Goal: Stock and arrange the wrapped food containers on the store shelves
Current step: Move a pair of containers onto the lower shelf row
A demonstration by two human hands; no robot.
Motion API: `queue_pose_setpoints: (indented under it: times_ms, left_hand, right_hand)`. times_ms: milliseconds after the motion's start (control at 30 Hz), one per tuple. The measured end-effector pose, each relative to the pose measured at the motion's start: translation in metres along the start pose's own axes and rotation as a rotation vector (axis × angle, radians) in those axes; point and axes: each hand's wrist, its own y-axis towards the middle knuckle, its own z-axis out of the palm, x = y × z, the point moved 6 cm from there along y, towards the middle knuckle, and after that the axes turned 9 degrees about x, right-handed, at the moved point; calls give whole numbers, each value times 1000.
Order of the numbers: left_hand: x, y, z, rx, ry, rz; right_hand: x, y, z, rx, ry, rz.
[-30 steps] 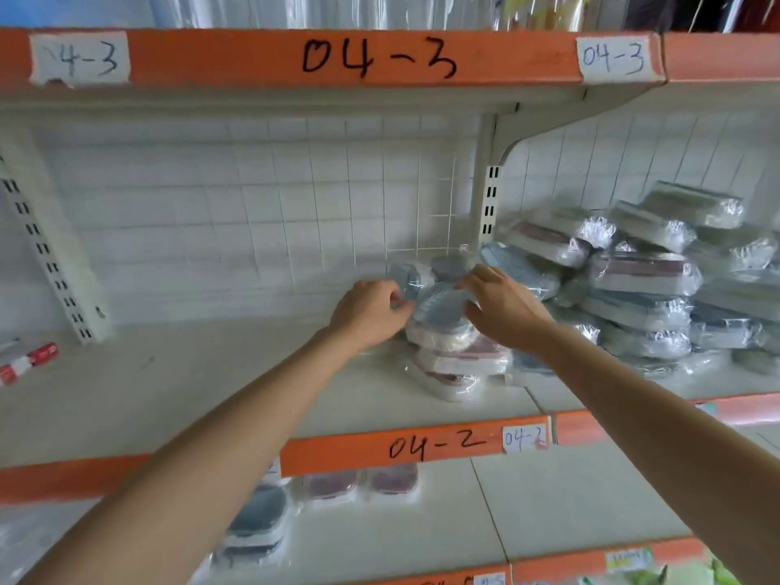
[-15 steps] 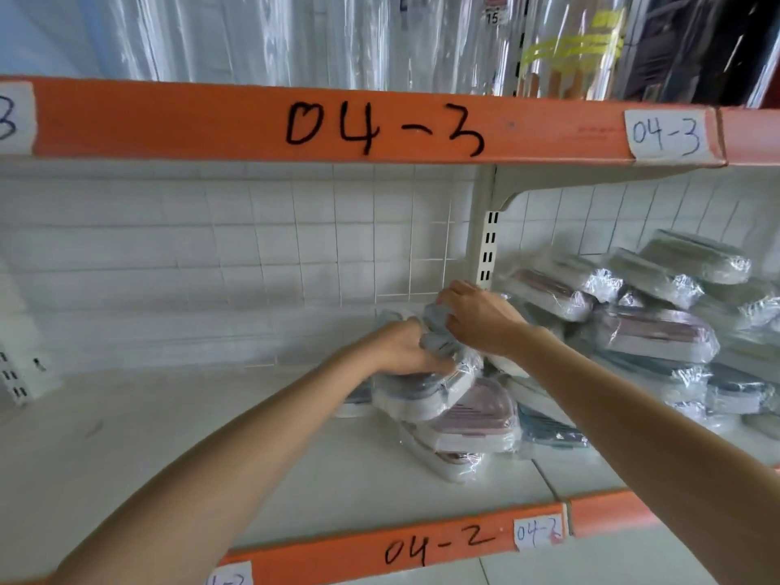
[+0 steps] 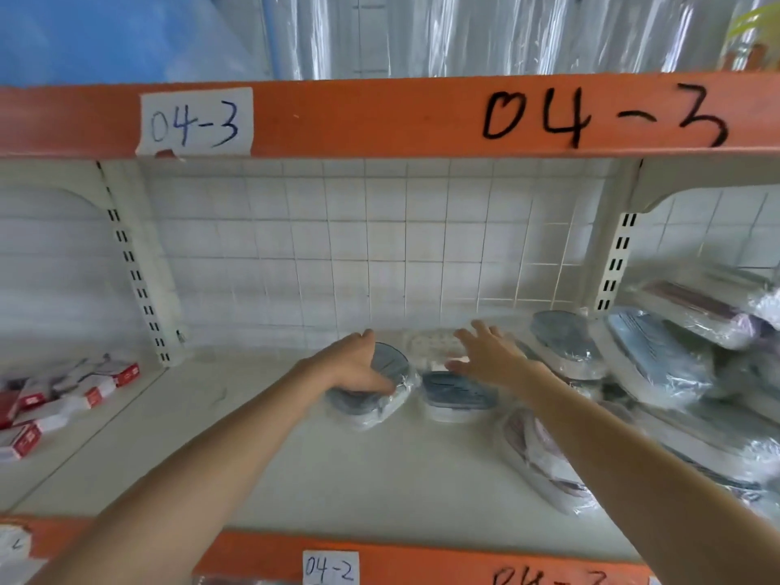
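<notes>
The left hand (image 3: 352,365) lies on top of a wrapped container with a grey-blue lid (image 3: 371,390), which sits on the white shelf (image 3: 261,470); the fingers are spread and curve over its lid, the thumb along its near edge, and the part of the lid under the palm is hidden. Whether the fingers clamp the container or only rest on it cannot be told, since motion blur softens their outline. The right hand (image 3: 491,358) hovers with its fingers straight and splayed, holding nothing. Directly below and just beside its thumb lies a second wrapped container (image 3: 456,396) with a dark blue lid, close beside the first one. Beyond the fingertips of both hands, a pale wrapped item (image 3: 430,346) lies against the wire-grid back panel (image 3: 380,247); its shape is too blurred to identify. To the right of the right-hand fingers stands a pile of wrapped containers (image 3: 658,365), cut off by the frame edge; glare on the wrapping obscures their count. Below the right forearm, a pink-lidded container (image 3: 536,458) lies tilted and is partly covered by the arm. Far to the left of the left-hand fingers, red-and-white small boxes (image 3: 55,399) lie scattered, partly cut off. The orange shelf edge (image 3: 380,120) above reads "04-3".
</notes>
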Motion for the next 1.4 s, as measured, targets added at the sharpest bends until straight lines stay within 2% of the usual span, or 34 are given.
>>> queue_pose_setpoints:
  times_ms: [167, 300, 367, 467, 533, 567, 633, 733, 800, 867, 967, 1067, 1133, 1200, 1300, 1400]
  left_hand:
    - [32, -3, 10, -36, 86, -25]
    - [65, -4, 33, 5, 58, -80]
    - [85, -8, 40, -7, -31, -140]
    - [118, -17, 42, -25, -206, -240]
    - [137, -25, 40, -49, -243, -287]
    - [145, -29, 38, -63, -231, -302]
    - [160, -41, 36, -66, -213, -343]
    - [177, -61, 36, -45, -229, -394]
    - [183, -72, 37, -31, -207, -388]
    - [184, -80, 39, -21, -181, -366]
    - [183, -83, 43, -14, -156, -333]
    - [181, -85, 42, -25, -78, -354]
    - [179, -85, 41, -15, -61, -372]
    - [176, -85, 41, -17, -78, -382]
    - [174, -86, 43, -37, -145, -394]
    - [175, -92, 48, -63, -180, -415]
  right_hand:
    - [20, 5, 15, -10, -46, -117]
    - [31, 4, 9, -202, -202, -43]
    - [43, 4, 4, -237, -239, -57]
    - [71, -3, -8, -282, -146, -199]
    - [93, -9, -20, -280, 21, -270]
    - [103, -11, -24, -234, 164, -286]
    - [125, -10, -21, 2, 458, -344]
    - [155, -15, 6, 421, 568, -401]
    - [162, -15, 23, 515, 627, -360]
    - [162, -8, 31, 471, 565, -261]
    - [163, -1, 25, 271, 316, -231]
    - [177, -9, 30, 285, 116, -351]
    - [184, -17, 43, 329, -3, -373]
    - [189, -24, 59, 285, -152, -370]
    - [194, -30, 68, 113, -190, -367]
    - [193, -26, 78, 117, -158, -354]
